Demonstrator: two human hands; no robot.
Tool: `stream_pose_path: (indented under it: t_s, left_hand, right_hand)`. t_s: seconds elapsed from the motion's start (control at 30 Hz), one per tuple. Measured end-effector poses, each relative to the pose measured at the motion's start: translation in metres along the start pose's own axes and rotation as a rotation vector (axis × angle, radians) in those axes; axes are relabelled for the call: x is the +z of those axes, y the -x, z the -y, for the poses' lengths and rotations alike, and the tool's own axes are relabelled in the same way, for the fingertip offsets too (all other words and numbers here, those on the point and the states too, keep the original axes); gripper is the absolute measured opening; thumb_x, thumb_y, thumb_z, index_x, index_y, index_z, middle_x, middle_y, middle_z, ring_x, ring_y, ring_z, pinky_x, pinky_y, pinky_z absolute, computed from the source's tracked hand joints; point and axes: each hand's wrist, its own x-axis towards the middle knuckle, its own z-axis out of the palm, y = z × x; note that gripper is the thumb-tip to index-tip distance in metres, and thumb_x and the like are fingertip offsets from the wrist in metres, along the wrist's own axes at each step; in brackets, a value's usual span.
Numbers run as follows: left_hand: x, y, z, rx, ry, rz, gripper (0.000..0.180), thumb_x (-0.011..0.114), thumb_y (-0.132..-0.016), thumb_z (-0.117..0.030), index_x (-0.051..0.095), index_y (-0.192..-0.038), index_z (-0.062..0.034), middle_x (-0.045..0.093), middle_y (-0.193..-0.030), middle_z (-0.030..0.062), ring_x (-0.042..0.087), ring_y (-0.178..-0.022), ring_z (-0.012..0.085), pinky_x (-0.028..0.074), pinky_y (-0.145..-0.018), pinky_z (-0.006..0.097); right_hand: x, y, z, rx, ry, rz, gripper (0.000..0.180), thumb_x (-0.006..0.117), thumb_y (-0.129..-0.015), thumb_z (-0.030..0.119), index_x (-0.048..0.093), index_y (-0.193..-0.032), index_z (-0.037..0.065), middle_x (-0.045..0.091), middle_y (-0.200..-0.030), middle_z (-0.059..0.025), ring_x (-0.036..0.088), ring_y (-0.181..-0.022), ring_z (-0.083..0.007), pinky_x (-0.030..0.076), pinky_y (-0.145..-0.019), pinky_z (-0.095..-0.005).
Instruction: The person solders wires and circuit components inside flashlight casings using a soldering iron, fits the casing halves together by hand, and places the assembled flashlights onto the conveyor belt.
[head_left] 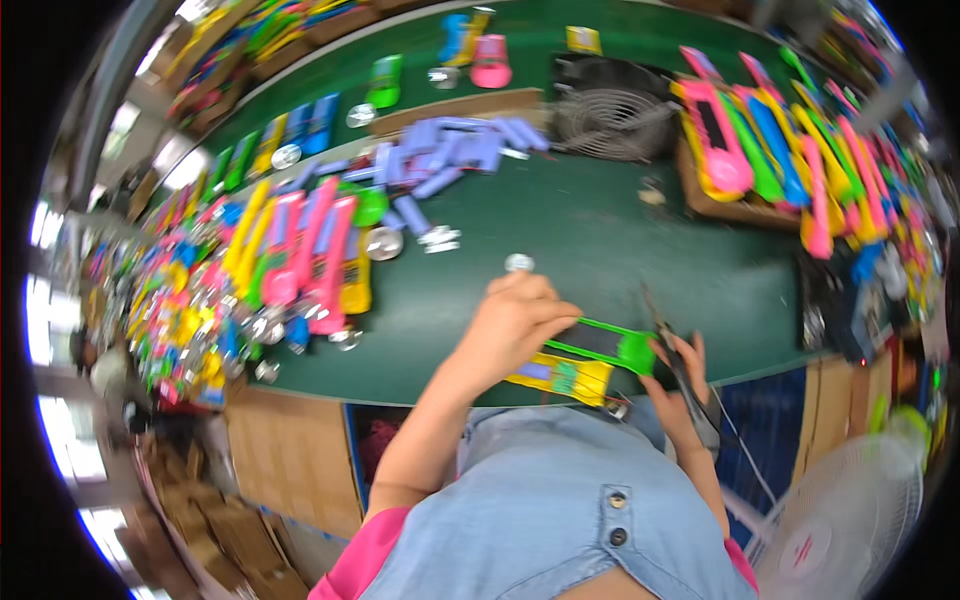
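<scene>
My left hand [522,318] is closed in a pinch on the left end of a green plastic shell [634,352], a long flat piece with a dark panel. My right hand [682,378] steadies the shell's right end and grips a slim dark tool [676,358] with a pointed tip, apparently a soldering iron with a cord. Under the green shell, by the bench's front edge, lies a yellow shell [592,380] with a purple cell [533,370] and a green board. A small silver reflector [617,408] sits beside it. Just beyond my left hand is a shiny disc [518,262].
Purple cells [440,155] lie heaped on the green bench [560,220]. Colourful shells and silver reflectors crowd the left [290,260]. A black fan [612,110] stands at the back; right of it, a cardboard box [715,205] overflows with shells. A white fan [840,520] stands at lower right.
</scene>
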Motion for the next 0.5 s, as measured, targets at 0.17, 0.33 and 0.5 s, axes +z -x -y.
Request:
stream_pose_path:
  t_s: [0.17, 0.33, 0.5]
  left_hand:
    - [0.050, -0.007, -0.030, 0.253, -0.154, 0.013, 0.023, 0.062, -0.065, -0.008, 0.065, -0.087, -0.0053, 0.054, -0.090, 0.0054, 0.050, -0.086, 0.0243, 0.040, -0.074, 0.037]
    - [0.077, 0.003, -0.020, 0.310, -0.235, -0.034, 0.026, 0.060, -0.062, -0.008, 0.063, -0.087, -0.0039, 0.056, -0.087, 0.0051, 0.052, -0.085, 0.0231, 0.040, -0.073, 0.035]
    - [0.089, 0.002, -0.020, 0.179, -0.111, -0.240, 0.017, 0.059, -0.064, -0.005, 0.061, -0.080, -0.0039, 0.056, -0.076, 0.0053, 0.053, -0.076, 0.0229, 0.041, -0.067, 0.034]
  right_hand:
    - [-0.032, -0.002, -0.020, 0.013, 0.007, -0.032, 0.053, 0.070, -0.070, 0.009, 0.044, -0.116, 0.005, 0.063, -0.106, -0.0062, 0.057, -0.102, -0.0236, 0.019, -0.106, -0.0507]
    - [-0.030, 0.005, -0.017, 0.031, -0.008, -0.034, 0.054, 0.071, -0.069, 0.007, 0.045, -0.116, 0.005, 0.063, -0.106, -0.0068, 0.057, -0.102, -0.0242, 0.019, -0.106, -0.0506]
    - [-0.025, -0.004, -0.019, 0.010, -0.039, -0.019, 0.056, 0.072, -0.068, 0.007, 0.045, -0.116, 0.005, 0.062, -0.105, -0.0075, 0.057, -0.101, -0.0242, 0.022, -0.106, -0.0492]
